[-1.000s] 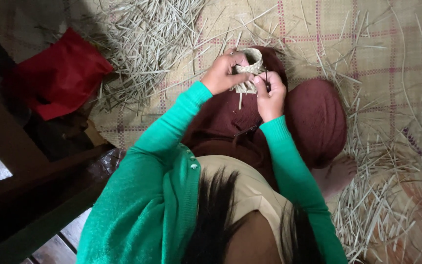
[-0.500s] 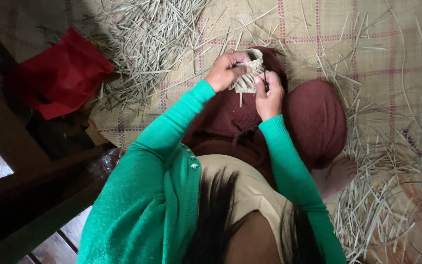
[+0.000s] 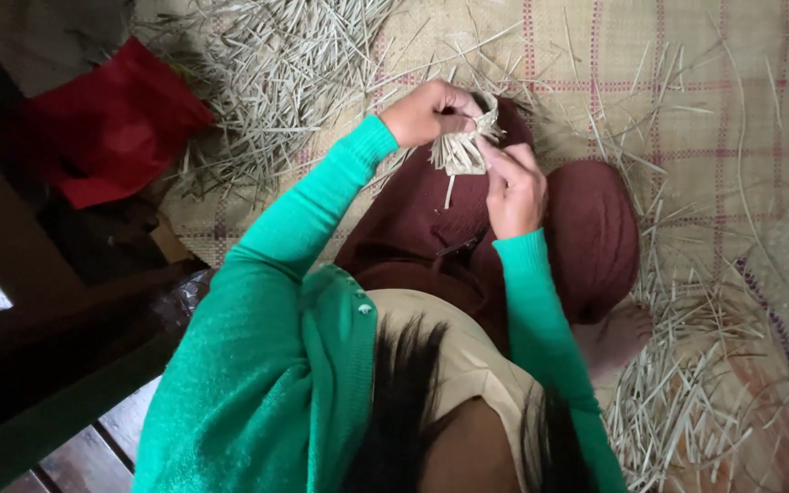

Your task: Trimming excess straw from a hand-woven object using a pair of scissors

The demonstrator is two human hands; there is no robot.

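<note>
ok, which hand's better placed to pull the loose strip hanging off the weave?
Right, probably. The right hand sits beside the hanging strip, fingers loose. The left hand is closed on the top of the weave, holding it.

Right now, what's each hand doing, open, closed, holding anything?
Left hand: closed, pinching the small woven straw piece.
Right hand: closed, fingers gripping the same straw piece.

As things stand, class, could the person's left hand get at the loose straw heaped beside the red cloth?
Probably yes, though not at once. The left hand is busy gripping the small woven straw piece together with the right hand. The straw heap lies just beyond it on the mat, with nothing between.
</note>
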